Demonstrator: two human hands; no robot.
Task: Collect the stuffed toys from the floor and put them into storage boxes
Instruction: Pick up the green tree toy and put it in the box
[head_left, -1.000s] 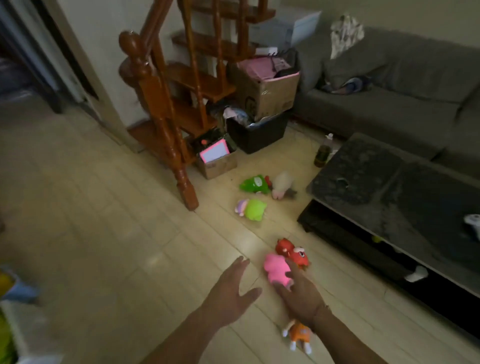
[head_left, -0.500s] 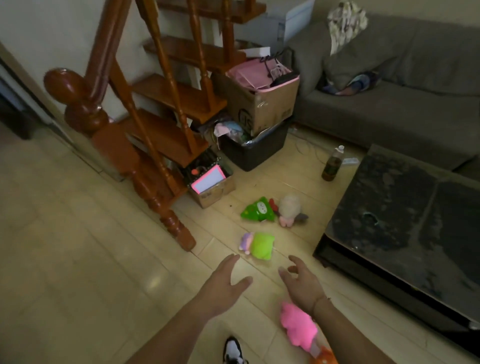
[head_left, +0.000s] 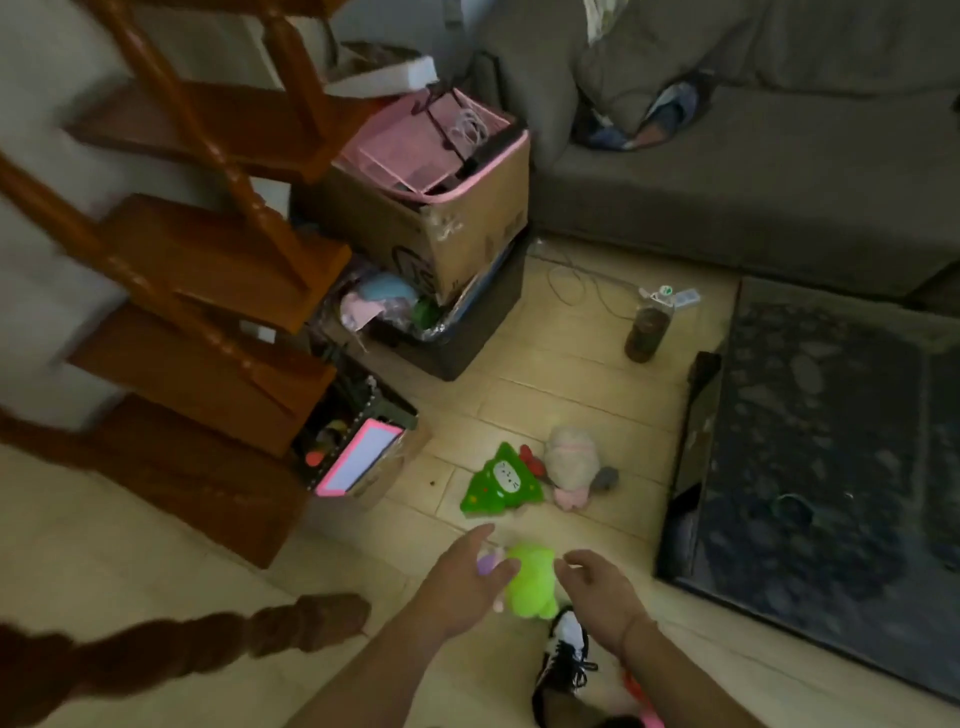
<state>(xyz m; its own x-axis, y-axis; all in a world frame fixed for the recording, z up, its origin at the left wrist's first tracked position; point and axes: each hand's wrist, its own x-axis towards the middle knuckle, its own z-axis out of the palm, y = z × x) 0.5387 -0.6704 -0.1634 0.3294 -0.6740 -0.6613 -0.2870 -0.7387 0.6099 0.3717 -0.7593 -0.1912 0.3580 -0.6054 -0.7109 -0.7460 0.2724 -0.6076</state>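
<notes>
Head view is showing the left hand (head_left: 462, 582) and right hand (head_left: 597, 587) reaching down with fingers spread on either side of a lime-green plush toy (head_left: 530, 582) lying on the tiled floor (head_left: 571, 379) — neither is closing on it, though the left fingertips may be brushing its purple end. Scooping it from both flanks is looking soundest. A green tree toy (head_left: 500, 480) and a beige toy (head_left: 571, 465) are waiting beyond — the coffee table (head_left: 831, 467) and the person's shoe (head_left: 563, 654) are crowding the spot.

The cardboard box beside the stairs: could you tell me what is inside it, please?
The cardboard box holds a pink container with dark hangers and a pale cord on top. Anything lower down is hidden.
</notes>
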